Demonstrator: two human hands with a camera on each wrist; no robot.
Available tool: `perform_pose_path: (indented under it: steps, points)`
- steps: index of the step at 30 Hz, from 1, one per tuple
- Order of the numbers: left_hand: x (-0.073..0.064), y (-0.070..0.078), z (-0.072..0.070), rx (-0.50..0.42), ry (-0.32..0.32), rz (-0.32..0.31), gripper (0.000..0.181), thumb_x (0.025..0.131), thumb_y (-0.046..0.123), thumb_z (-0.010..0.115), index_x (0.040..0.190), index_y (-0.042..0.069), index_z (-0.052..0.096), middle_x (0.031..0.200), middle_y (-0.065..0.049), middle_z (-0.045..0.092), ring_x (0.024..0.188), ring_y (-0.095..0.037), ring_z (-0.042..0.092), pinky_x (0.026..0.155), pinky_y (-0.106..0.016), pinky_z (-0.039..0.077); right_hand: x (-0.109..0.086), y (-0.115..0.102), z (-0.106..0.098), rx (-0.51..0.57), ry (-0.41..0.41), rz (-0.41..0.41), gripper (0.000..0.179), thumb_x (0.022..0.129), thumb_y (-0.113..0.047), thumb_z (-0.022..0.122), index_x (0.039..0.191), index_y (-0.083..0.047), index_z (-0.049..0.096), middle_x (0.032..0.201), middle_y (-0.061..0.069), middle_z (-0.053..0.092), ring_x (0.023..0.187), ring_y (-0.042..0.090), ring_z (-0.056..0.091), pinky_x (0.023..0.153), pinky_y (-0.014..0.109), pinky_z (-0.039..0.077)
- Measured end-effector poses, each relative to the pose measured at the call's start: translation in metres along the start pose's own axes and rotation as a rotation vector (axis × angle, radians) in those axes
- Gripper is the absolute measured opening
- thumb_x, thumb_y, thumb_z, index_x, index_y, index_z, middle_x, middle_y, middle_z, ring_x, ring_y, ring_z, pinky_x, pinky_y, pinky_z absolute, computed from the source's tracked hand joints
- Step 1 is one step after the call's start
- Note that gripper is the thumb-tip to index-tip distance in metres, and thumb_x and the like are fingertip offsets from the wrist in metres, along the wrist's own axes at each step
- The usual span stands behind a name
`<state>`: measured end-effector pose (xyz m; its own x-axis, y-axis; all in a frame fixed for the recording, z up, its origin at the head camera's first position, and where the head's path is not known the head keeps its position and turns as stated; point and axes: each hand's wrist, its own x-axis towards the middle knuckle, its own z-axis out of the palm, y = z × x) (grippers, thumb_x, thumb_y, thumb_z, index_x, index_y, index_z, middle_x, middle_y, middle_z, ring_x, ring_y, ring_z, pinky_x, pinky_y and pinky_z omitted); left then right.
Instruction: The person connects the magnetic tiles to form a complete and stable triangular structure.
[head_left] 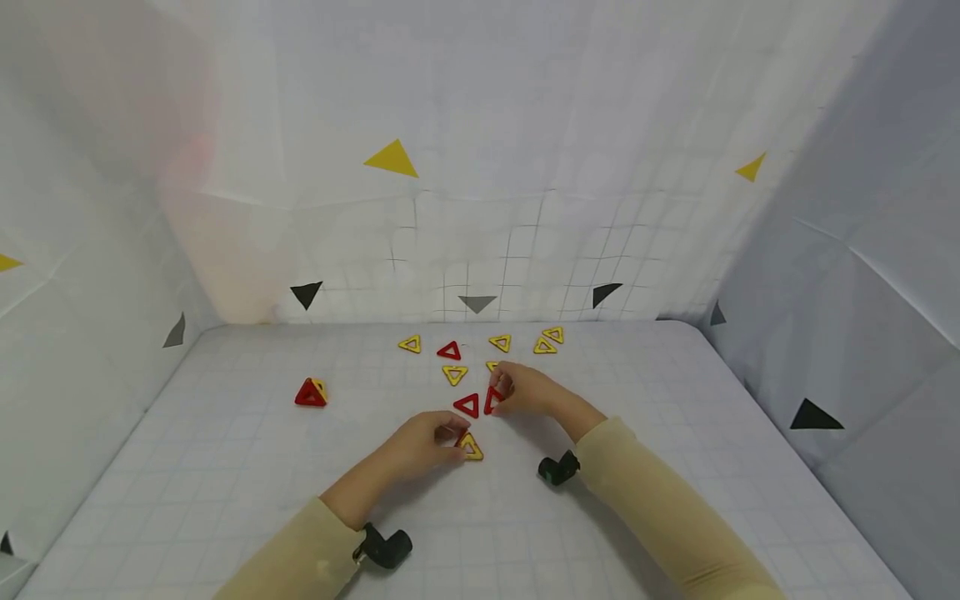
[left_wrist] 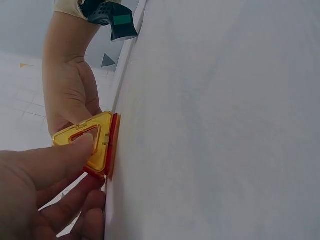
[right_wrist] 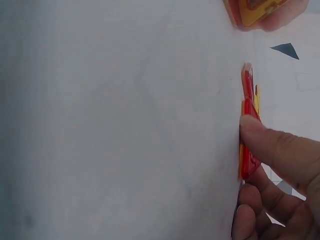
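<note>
My left hand (head_left: 422, 447) pinches a yellow triangle tile (left_wrist: 106, 131) between thumb and fingers, low over the table. The thumb lies across its open middle, and a red triangle tile (left_wrist: 116, 132) adjoins it, forming a standing piece. To the right and farther back, my right hand (head_left: 528, 388) pinches another red triangle tile (right_wrist: 246, 155) by its edge, with the tile close to the table surface. Between the hands lies a loose red triangle tile (head_left: 468, 406). A yellow triangle tile (head_left: 491, 365) is partly hidden behind the right hand.
At the left stands a small red and yellow piece of joined triangles (head_left: 310, 393). Several yellow tiles (head_left: 454, 375) and a red one (head_left: 450, 351) lie toward the back of the white table (head_left: 225, 483). White sheets (head_left: 480, 108) with printed triangles enclose it.
</note>
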<state>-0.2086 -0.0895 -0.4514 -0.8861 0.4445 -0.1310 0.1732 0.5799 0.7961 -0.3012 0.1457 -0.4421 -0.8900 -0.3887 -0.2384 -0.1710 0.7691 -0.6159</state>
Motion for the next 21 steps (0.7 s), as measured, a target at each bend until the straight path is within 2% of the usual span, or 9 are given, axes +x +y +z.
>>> perform_pose_path:
  steps: [6,14,21]
  points:
    - [0.002,-0.001,-0.001,-0.032,0.015,0.005,0.036,0.087,0.023,0.08,0.12,0.013,0.068,0.114,0.005,0.067,0.107,-0.017,0.062,0.097,-0.041,0.048,-0.003,0.0,0.0,-0.026,-0.018,-0.032,0.036,0.08,-0.019,0.086,0.104,-0.021,0.059,0.093,0.002,0.061,0.084,0.02,0.058,0.076,0.034,0.049]
    - [0.003,-0.003,0.001,-0.068,0.034,0.037,0.029,0.088,0.023,0.079,0.113,0.013,0.071,0.104,0.007,0.069,0.098,-0.013,0.064,0.092,-0.037,0.051,-0.014,0.001,-0.001,-0.021,-0.061,-0.064,0.032,0.08,-0.02,0.086,0.107,-0.019,0.068,0.094,-0.002,0.063,0.087,0.017,0.059,0.08,0.034,0.051]
    - [0.002,-0.002,0.0,-0.08,0.03,0.04,0.026,0.088,0.02,0.078,0.112,0.013,0.071,0.101,0.006,0.069,0.094,-0.012,0.064,0.088,-0.032,0.052,-0.024,0.007,0.0,-0.001,-0.057,-0.11,0.023,0.079,-0.018,0.086,0.1,-0.017,0.077,0.086,-0.007,0.069,0.081,0.015,0.061,0.077,0.031,0.052]
